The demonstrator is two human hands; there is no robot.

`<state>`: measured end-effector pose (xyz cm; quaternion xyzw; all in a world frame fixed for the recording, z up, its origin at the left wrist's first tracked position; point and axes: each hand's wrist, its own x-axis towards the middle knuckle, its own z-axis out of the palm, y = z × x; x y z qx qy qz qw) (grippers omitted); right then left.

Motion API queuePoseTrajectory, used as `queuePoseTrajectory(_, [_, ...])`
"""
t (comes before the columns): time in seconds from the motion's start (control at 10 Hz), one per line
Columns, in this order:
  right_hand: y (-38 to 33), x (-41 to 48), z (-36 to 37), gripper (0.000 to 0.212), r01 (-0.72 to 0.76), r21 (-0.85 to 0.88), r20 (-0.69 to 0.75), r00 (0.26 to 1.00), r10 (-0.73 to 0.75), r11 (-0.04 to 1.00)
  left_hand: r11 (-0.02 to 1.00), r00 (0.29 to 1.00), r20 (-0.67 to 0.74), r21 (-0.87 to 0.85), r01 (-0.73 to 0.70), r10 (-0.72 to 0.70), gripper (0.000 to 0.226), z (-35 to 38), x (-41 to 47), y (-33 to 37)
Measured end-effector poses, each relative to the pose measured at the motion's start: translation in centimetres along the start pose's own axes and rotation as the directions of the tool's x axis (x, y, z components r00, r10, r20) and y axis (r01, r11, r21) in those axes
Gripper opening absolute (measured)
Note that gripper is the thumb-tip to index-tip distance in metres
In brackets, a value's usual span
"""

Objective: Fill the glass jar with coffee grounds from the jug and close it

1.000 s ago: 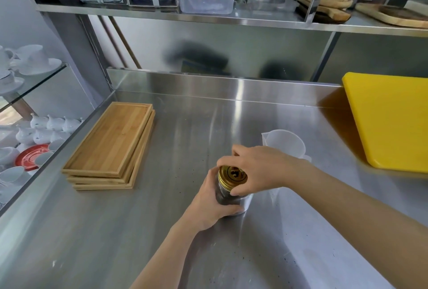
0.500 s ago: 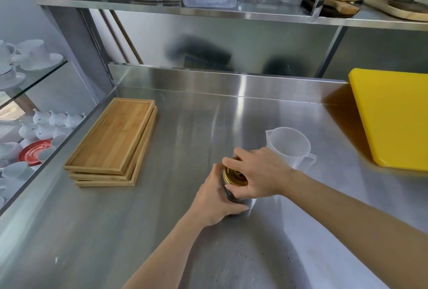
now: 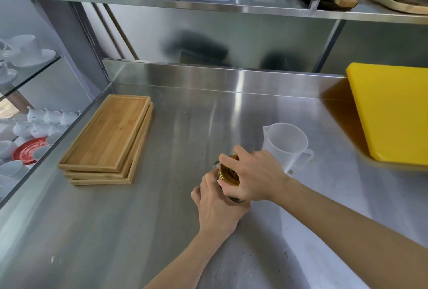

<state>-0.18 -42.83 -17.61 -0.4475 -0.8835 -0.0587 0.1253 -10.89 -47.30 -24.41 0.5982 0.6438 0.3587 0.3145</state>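
Your right hand (image 3: pixel 256 174) has its fingers wrapped over the gold lid (image 3: pixel 228 173) from above, left hand (image 3: pixel 216 205) clamping the upright jar (image 3: pixel 234 198) on the counter (image 3: pixel 162 219), so twist about its vertical axis.

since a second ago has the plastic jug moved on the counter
No. The jug sits at the same spot relative to the yellow board and the tray stack; its shift in the picture is only head camera movement.
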Motion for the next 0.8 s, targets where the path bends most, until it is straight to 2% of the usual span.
queuePoseTrajectory(0.1, [-0.7,-0.1,0.1,0.049,-0.051,-0.019,-0.015,0.999,0.051,0.999,0.995,0.99,-0.102,-0.031,0.091,-0.094,0.086,0.8,-1.0,0.9])
queuePoseTrajectory(0.2, [-1.0,-0.2,0.1,0.051,-0.086,-0.02,-0.013,0.996,0.085,0.996,0.993,0.983,-0.143,-0.047,0.11,-0.115,0.088,1.3,-1.4,1.3])
queuePoseTrajectory(0.4, [-1.4,-0.2,-0.1,0.048,-0.152,-0.032,-0.023,0.988,0.151,0.988,0.997,0.994,-0.08,0.009,0.076,-0.075,0.085,1.2,-0.8,0.6])
queuePoseTrajectory(0.6, [-1.8,-0.4,-0.2,0.056,-0.248,-0.05,-0.053,0.968,0.246,0.967,0.999,0.996,0.082,-0.001,0.039,-0.038,0.094,-0.2,-0.1,0.6])
queuePoseTrajectory(0.7, [-2.1,-0.7,-1.2,0.073,-0.319,-0.048,0.046,0.946,0.322,0.946,0.997,0.959,0.272,0.032,0.075,-0.081,0.112,-2.2,-0.5,1.1])
queuePoseTrajectory(0.8, [-1.3,-0.9,-3.7,0.077,-0.369,0.043,0.115,0.925,0.362,0.928,0.992,0.933,0.347,0.117,0.051,-0.089,0.11,-5.3,-0.3,0.9])
